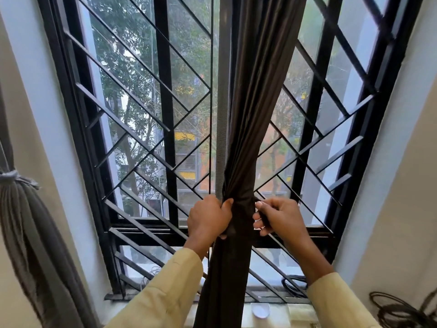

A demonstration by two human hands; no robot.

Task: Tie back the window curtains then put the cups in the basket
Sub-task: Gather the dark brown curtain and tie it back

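A dark brown curtain (255,91) hangs gathered into a narrow bunch down the middle of the window. My left hand (209,217) grips the bunch from its left side. My right hand (279,218) pinches a fold or band of the same dark fabric at the bunch's right side. A second grey-brown curtain (26,233) hangs at the far left, tied with a pale band (14,176). No cups or basket are in view.
A black window frame with diagonal bars (142,129) fills the view, trees and buildings behind the glass. A small white object (260,311) lies on the sill. Dark coiled cables (397,308) sit at the lower right, more cable (293,285) on the sill.
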